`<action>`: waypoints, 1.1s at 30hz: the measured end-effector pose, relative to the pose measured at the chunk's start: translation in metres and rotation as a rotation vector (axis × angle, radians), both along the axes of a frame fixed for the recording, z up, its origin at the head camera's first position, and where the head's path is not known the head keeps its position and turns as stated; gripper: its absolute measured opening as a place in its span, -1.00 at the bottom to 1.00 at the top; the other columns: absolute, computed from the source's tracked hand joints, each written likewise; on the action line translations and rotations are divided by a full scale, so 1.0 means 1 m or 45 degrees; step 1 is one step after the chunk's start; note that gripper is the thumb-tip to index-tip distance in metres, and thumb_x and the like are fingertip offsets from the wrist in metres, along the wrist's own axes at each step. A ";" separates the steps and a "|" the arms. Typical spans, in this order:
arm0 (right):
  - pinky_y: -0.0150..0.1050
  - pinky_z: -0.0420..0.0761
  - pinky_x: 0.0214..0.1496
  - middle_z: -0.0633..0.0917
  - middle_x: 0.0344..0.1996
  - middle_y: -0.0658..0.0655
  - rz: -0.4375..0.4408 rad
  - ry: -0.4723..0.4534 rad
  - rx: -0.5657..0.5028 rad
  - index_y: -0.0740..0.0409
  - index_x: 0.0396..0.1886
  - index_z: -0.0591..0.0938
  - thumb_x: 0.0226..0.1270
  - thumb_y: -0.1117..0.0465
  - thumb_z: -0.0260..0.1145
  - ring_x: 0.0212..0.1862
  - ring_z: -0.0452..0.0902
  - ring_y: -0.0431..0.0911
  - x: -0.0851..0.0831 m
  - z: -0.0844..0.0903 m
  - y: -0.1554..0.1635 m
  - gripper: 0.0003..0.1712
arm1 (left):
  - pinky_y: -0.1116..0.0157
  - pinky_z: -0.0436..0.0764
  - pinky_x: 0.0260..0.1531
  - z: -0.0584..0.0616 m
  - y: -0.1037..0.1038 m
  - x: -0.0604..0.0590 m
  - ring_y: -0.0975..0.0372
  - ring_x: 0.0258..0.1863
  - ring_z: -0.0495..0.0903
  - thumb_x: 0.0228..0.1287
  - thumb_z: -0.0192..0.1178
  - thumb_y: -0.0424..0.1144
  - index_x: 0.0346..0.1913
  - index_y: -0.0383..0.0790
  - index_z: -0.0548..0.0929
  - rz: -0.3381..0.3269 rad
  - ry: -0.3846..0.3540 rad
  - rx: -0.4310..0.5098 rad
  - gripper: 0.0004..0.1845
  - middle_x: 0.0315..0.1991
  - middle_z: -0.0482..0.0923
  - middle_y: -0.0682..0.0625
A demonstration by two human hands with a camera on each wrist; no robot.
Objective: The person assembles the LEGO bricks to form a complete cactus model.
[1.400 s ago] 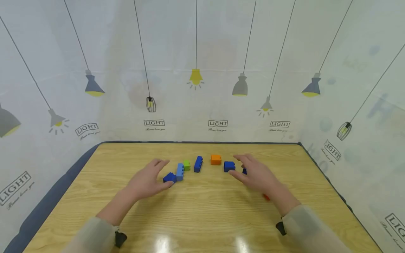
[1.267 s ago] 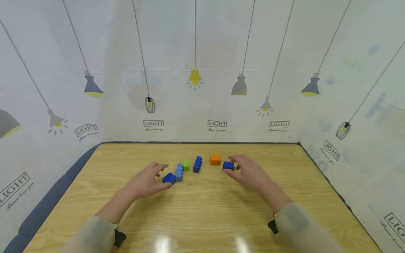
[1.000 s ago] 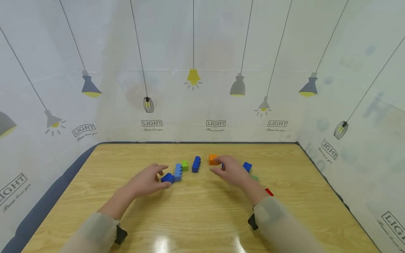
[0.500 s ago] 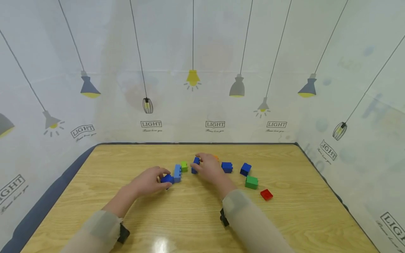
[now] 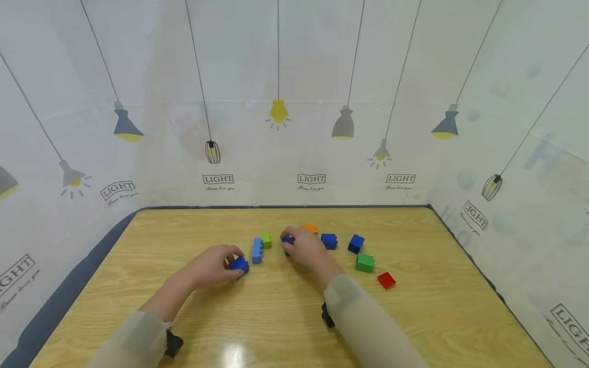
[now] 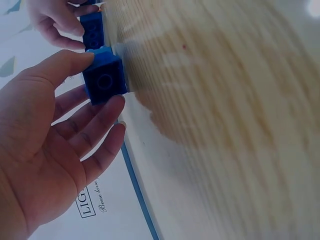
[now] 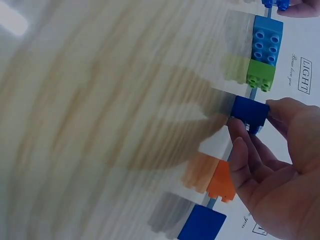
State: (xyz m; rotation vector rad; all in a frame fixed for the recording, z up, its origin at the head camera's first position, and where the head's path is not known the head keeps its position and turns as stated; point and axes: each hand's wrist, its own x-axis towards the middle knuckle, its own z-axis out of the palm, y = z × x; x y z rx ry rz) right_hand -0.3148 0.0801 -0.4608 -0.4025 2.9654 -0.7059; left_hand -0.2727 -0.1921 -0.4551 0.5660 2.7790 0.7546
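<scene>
My left hand [image 5: 232,259] pinches a small dark blue brick [image 5: 239,265] between thumb and fingers, low over the wooden table [image 5: 276,317]. The left wrist view shows that brick [image 6: 104,80] held at the fingertips [image 6: 118,102]. My right hand [image 5: 291,243] grips another dark blue brick [image 5: 287,238] in the middle of the row. In the right wrist view this brick [image 7: 249,112] sits between thumb and forefinger. A light blue brick [image 5: 256,250] and a lime green brick [image 5: 266,240] lie between the two hands.
To the right lie an orange brick [image 5: 310,228], two dark blue bricks [image 5: 329,240] [image 5: 356,244], a green brick [image 5: 365,262] and a red brick [image 5: 386,280]. Curtain walls with a lamp print [image 5: 294,128] close in the table on three sides.
My right hand has travelled left from the right-hand bricks to the middle blue brick and closed on it. The left hand has curled round the small dark blue brick and drawn it slightly left.
</scene>
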 end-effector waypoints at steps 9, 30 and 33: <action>-0.09 0.67 0.04 0.71 0.06 0.11 0.029 -0.148 -0.017 0.00 0.40 0.52 0.46 0.10 0.31 0.00 0.64 -0.05 0.010 0.007 0.024 -0.45 | 0.20 0.66 -0.15 0.001 0.001 0.007 0.26 -0.17 0.61 0.25 0.44 -0.12 0.10 -0.06 0.64 -0.015 -0.010 0.040 -0.61 -0.14 0.66 0.04; -0.13 0.68 0.02 0.67 -0.04 -0.03 0.082 -0.204 -0.359 -0.10 0.13 0.67 0.38 0.08 0.42 -0.02 0.64 -0.11 0.045 0.022 0.086 -0.66 | 0.29 0.67 -0.20 0.004 0.043 0.017 0.31 -0.19 0.64 0.30 0.39 -0.14 0.09 0.00 0.57 -0.258 -0.024 0.201 -0.65 -0.14 0.66 0.08; -0.15 0.69 -0.01 0.67 -0.02 -0.03 0.089 -0.212 -0.415 -0.10 0.13 0.66 0.38 0.08 0.43 -0.03 0.64 -0.11 0.051 0.023 0.093 -0.65 | 0.27 0.67 -0.14 0.001 0.054 0.016 0.30 -0.15 0.64 0.32 0.39 -0.10 0.08 0.04 0.55 -0.270 -0.048 0.181 -0.66 -0.10 0.68 0.09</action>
